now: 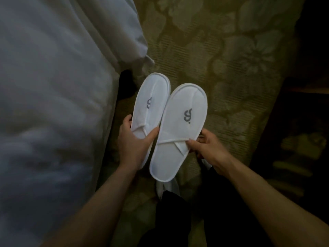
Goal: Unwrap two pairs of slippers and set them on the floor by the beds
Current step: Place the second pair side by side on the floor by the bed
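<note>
I hold one white slipper in each hand, toes pointing far, above the flowered carpet (pixel 231 56). My left hand (pixel 132 145) grips the left slipper (pixel 151 104) at its heel end; my right hand (pixel 208 148) pinches the right slipper (pixel 181 129) at its strap edge. The two slippers touch side by side. The bed (pixel 53 86) lies left. Something white, perhaps wrapping (pixel 166 188), shows near, below the right slipper.

Bare forearms (pixel 99 202), no sleeves; dark trousers (pixel 178 220) cover the legs.
</note>
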### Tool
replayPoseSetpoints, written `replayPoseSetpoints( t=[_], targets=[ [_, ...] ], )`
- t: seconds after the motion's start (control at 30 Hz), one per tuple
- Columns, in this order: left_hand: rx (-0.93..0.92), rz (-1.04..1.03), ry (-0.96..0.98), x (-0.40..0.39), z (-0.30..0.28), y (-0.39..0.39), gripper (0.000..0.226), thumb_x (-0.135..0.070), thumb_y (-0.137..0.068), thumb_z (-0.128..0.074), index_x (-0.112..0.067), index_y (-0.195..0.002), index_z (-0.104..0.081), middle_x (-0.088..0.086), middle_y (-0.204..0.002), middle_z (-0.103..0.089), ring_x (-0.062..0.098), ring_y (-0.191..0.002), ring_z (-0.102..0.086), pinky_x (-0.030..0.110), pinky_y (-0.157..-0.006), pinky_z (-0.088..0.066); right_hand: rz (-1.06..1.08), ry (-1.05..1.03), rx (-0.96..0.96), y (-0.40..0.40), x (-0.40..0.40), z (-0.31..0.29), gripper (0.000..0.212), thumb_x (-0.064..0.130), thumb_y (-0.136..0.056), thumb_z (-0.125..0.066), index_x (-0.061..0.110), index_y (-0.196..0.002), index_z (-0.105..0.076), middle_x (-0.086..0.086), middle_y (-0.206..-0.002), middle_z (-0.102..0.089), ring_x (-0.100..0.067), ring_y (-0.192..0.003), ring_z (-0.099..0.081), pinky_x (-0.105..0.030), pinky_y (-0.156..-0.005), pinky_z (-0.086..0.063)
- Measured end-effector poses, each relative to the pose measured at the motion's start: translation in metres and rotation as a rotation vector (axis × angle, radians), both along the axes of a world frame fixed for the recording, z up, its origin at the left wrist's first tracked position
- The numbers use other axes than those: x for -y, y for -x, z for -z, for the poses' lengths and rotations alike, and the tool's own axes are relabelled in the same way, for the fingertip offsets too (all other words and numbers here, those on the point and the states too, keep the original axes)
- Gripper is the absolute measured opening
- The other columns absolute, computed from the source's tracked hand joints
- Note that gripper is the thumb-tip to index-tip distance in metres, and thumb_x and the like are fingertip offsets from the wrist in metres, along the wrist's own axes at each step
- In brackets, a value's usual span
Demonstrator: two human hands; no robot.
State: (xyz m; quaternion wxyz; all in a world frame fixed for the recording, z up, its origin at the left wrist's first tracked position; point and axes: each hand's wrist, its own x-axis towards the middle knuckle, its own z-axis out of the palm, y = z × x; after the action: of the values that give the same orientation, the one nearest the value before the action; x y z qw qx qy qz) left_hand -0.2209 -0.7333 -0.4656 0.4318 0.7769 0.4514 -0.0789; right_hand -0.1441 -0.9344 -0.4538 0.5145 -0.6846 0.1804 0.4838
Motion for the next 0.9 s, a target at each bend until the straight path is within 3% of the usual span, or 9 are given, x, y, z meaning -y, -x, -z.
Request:
replayPoseSetpoints(
  t=[0.07,0.1,0.2,0.27,0.5,0.6,0.73,0.83,0.9],
  targets=[
    [0.005,-0.013,-0.024,0.003,0.020,-0.003,0.100,-0.065,-0.059,-0.077,-0.031,-0.143,-0.037,-0.003,-0.139,-0.053,0.018,-0.122,-0.054,0.043,-0.101,-0.047,0.007,0.015,0.000,0.000,-0.003,0.026,0.037,0.012,-0.088,-0.069,0.018,-0.123,-0.058,-0.011,-0.108,-0.071,-0.024,-0.091,-0.069,-0.043,-0.075,-0.055],
    [0.012,-0.025,-0.034,0.003,0.029,-0.005,0.097,-0.062,-0.060,-0.079,-0.030,-0.143,-0.039,-0.003,-0.137,-0.054,0.018,-0.121,-0.054,0.041,-0.099,-0.048,0.009,0.023,0.003,-0.002,-0.005,0.037,0.036,0.011,-0.088,-0.069,0.017,-0.122,-0.058,-0.014,-0.110,-0.071,-0.025,-0.090,-0.069,-0.042,-0.077,-0.057],
    [0.055,-0.052,-0.064,0.002,0.054,-0.011,0.088,-0.054,-0.062,-0.082,-0.028,-0.137,-0.045,-0.002,-0.132,-0.056,0.018,-0.117,-0.056,0.033,-0.090,-0.045,0.020,0.021,0.009,-0.007,-0.013,0.064,0.039,0.007,-0.089,-0.066,0.009,-0.127,-0.056,-0.015,-0.106,-0.069,-0.016,-0.073,-0.063,-0.016,-0.051,-0.049],
    [0.068,-0.056,-0.085,-0.001,0.069,-0.017,0.086,-0.051,-0.063,-0.083,-0.026,-0.137,-0.046,-0.001,-0.133,-0.055,0.019,-0.118,-0.055,0.031,-0.088,-0.043,0.033,0.010,0.018,-0.012,-0.017,0.077,0.040,0.004,-0.090,-0.065,0.006,-0.129,-0.054,-0.013,-0.101,-0.066,-0.010,-0.071,-0.060,-0.006,-0.043,-0.043],
    [0.051,-0.054,-0.156,-0.012,0.117,-0.036,0.089,-0.054,-0.063,-0.081,-0.025,-0.139,-0.044,0.001,-0.133,-0.052,0.022,-0.118,-0.054,0.036,-0.093,-0.048,0.047,-0.009,0.015,-0.025,-0.032,0.121,0.037,0.001,-0.091,-0.062,0.004,-0.127,-0.054,0.003,-0.083,-0.063,-0.001,-0.061,-0.061,-0.003,-0.042,-0.040],
    [0.045,-0.064,-0.181,-0.019,0.139,-0.041,0.088,-0.055,-0.063,-0.080,-0.026,-0.139,-0.044,0.001,-0.132,-0.051,0.021,-0.117,-0.054,0.032,-0.089,-0.044,0.032,0.010,0.019,-0.030,-0.042,0.142,0.034,0.003,-0.091,-0.063,0.008,-0.124,-0.056,0.004,-0.080,-0.061,-0.003,-0.065,-0.057,-0.006,-0.044,-0.043],
    [0.063,-0.044,-0.216,-0.032,0.166,-0.050,0.091,-0.055,-0.064,-0.081,-0.023,-0.141,-0.044,0.003,-0.136,-0.051,0.021,-0.122,-0.052,0.029,-0.090,-0.038,-0.017,0.069,0.041,-0.038,-0.061,0.172,0.014,0.008,-0.092,-0.062,0.007,-0.105,-0.058,-0.006,-0.077,-0.058,-0.015,-0.065,-0.056,-0.020,-0.052,-0.046],
    [0.060,-0.010,-0.244,-0.041,0.182,-0.058,0.092,-0.053,-0.065,-0.082,-0.020,-0.142,-0.044,0.005,-0.138,-0.051,0.023,-0.125,-0.051,0.027,-0.094,-0.036,-0.048,0.069,0.076,-0.045,-0.075,0.190,0.021,0.007,-0.091,-0.062,0.004,-0.112,-0.060,-0.010,-0.084,-0.058,-0.022,-0.076,-0.054,-0.032,-0.070,-0.046],
    [0.045,-0.013,-0.255,-0.046,0.192,-0.063,0.093,-0.055,-0.065,-0.080,-0.021,-0.144,-0.042,0.005,-0.139,-0.050,0.023,-0.127,-0.050,0.026,-0.095,-0.034,-0.060,0.061,0.076,-0.050,-0.080,0.201,0.017,0.007,-0.091,-0.061,0.008,-0.109,-0.060,-0.006,-0.078,-0.058,-0.018,-0.070,-0.053,-0.031,-0.067,-0.045]
  ],
)
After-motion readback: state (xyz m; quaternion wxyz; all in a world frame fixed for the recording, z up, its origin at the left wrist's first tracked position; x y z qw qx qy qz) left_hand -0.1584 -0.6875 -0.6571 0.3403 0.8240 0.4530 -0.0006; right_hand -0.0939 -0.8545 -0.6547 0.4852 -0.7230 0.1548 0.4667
